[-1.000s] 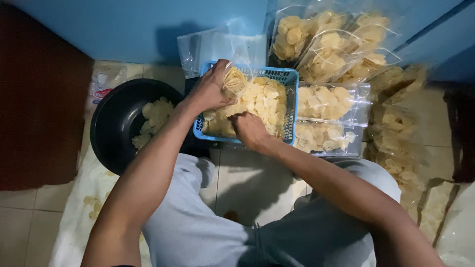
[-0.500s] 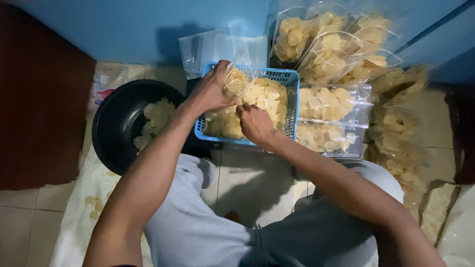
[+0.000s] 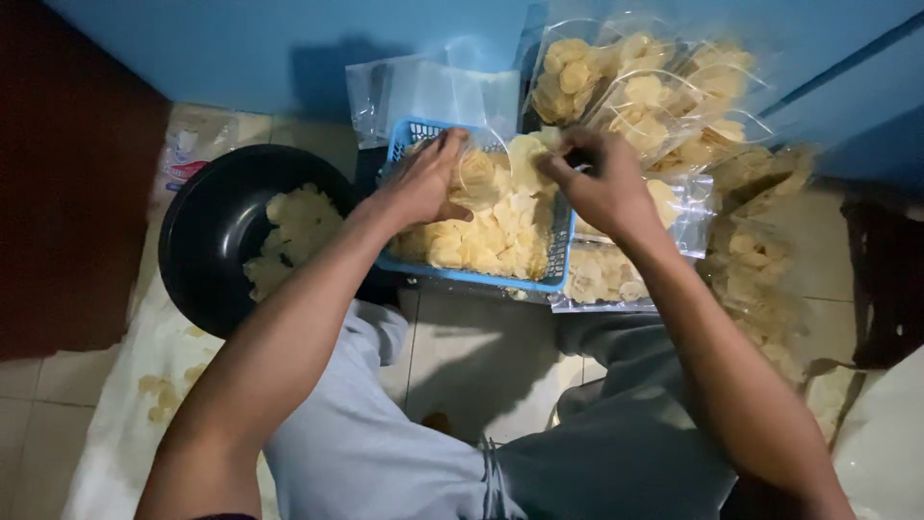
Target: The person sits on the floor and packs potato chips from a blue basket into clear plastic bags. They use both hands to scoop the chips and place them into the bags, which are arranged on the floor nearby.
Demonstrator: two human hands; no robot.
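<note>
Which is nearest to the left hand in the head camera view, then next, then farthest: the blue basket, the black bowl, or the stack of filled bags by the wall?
From the left hand:
1. Blue basket, directly under it.
2. Black bowl, to its left.
3. Filled bags, far right by the wall.

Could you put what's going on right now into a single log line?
left hand: on chips in blue basket | right hand: pinching clear bag | black pan: beside basket
</note>
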